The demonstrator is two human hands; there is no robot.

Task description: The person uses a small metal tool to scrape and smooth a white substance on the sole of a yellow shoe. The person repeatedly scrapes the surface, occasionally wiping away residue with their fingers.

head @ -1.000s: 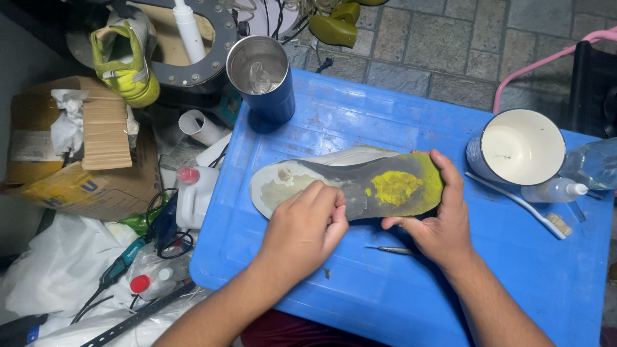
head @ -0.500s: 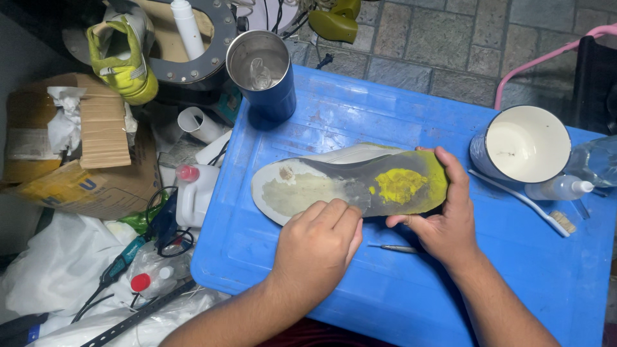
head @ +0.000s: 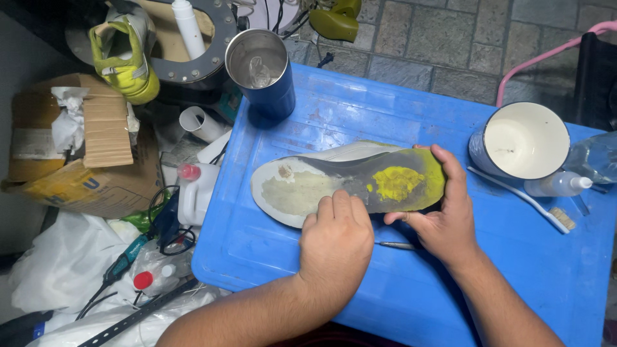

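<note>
A detached shoe sole, whitish at the toe and grey with a bright yellow patch at the heel (head: 347, 183), lies flat with its inner face up on a blue plastic tabletop (head: 514, 270), roughly at the centre of the surface and lengthwise across it.

The right hand (head: 443, 218) grasps the heel end: the fingers curl over the far edge and the thumb lies along the near edge, so the sole is pinned against sliding. The left hand (head: 335, 241) is clenched into a loose fist, knuckles up, pressing at the near edge of the sole about mid-length. Whether anything is held inside that fist cannot be told; the fingertips are hidden underneath. The arrangement reads as one hand anchoring and the other working the surface.

A thin metal pick-like tool (head: 395, 245) lies on the tabletop between the two hands, touching neither.

At the far right stands a white-lined round cup (head: 519, 141), with a white-handled brush (head: 520, 199) and a small clear squeeze bottle (head: 558, 185) just beside it, all within reach of the right hand. A blue-sided metal tumbler (head: 260, 74) stands at the far left corner, well apart from the sole.

Off the table to the left lie a yellow-green sports shoe (head: 128, 54), a torn cardboard box (head: 83, 154), a white plastic jug with a red cap (head: 193, 193) and white plastic bags (head: 58, 276).
</note>
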